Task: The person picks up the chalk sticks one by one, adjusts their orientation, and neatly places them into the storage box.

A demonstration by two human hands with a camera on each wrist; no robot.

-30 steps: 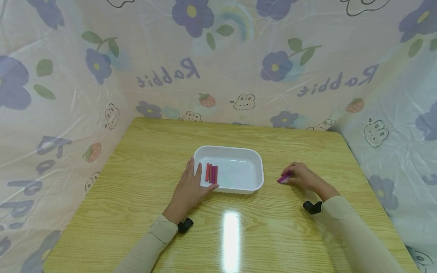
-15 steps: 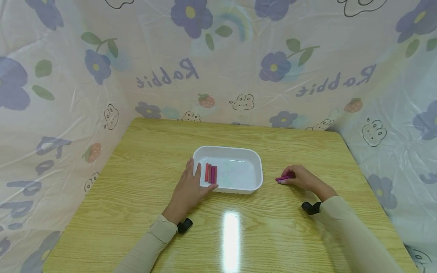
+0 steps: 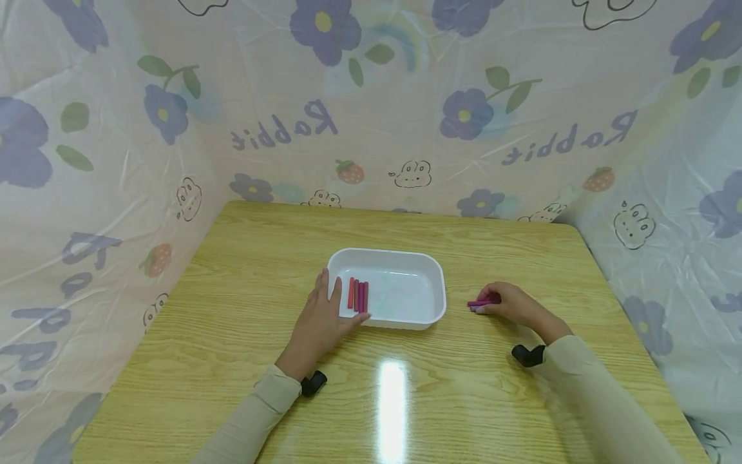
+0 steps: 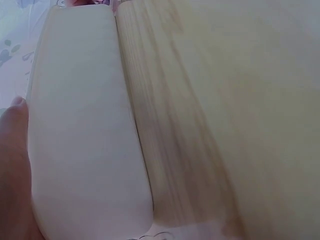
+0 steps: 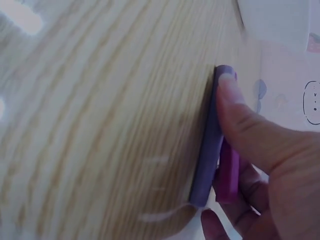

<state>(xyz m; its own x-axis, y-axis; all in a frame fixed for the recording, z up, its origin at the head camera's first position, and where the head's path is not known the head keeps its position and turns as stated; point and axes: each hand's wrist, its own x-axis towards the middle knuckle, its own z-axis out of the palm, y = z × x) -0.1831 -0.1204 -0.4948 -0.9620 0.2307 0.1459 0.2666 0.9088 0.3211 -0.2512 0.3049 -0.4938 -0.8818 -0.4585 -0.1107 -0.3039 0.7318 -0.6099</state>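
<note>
In the head view, a white tray [image 3: 408, 318] holds a row of several crayon sticks [image 3: 357, 295] in reds and purples at its left end. My left hand [image 3: 317, 322] rests on that end, fingers straight along the left side and thumb at the front rim. The left wrist view shows mostly the tray's outer wall [image 4: 85, 125]. To the right of the tray, my right hand [image 3: 513, 303] pinches two crayons low over the table. The right wrist view shows a dark purple crayon [image 5: 206, 150] under the thumb and a magenta crayon [image 5: 228, 172] beside it, partly hidden by the fingers.
The wooden table [image 3: 452, 399] carries a bright light reflection in front of the tray. A printed curtain [image 3: 371, 129] with flowers and rabbits stands behind the table and along both sides. Black wrist cameras [image 3: 527, 354] sit under both wrists.
My right hand has lowered slightly and turned the two crayons, so they point more squarely at the tray. The left hand and the tray hold still.
</note>
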